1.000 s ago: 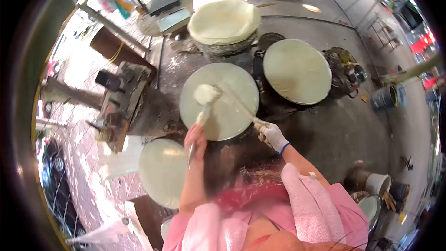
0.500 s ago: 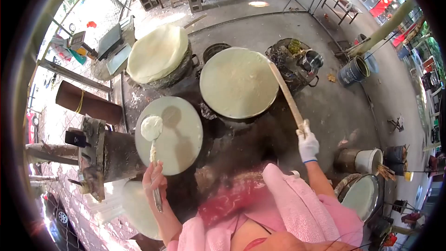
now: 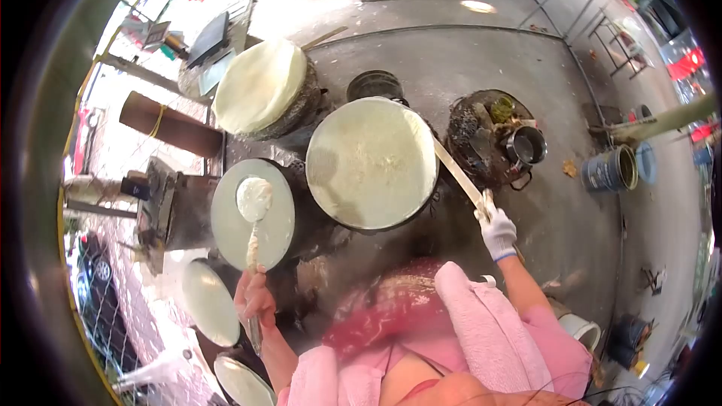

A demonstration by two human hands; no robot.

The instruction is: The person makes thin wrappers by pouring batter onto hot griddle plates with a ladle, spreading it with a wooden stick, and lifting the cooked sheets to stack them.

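A coated ladle [image 3: 254,199] is held by the left hand [image 3: 255,299] over a small disc [image 3: 280,229], at eight o'clock from the large disc [image 3: 368,173]. At the latter's rim, near two o'clock, a flat stick [image 3: 459,175] is gripped by the gloved right hand [image 3: 497,233].

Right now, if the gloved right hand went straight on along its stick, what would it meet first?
Probably the large round pale surface, at its right edge, though the height of the right hand is unclear.

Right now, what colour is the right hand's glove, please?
The glove is white with a blue wrist edge, seen in the head view.
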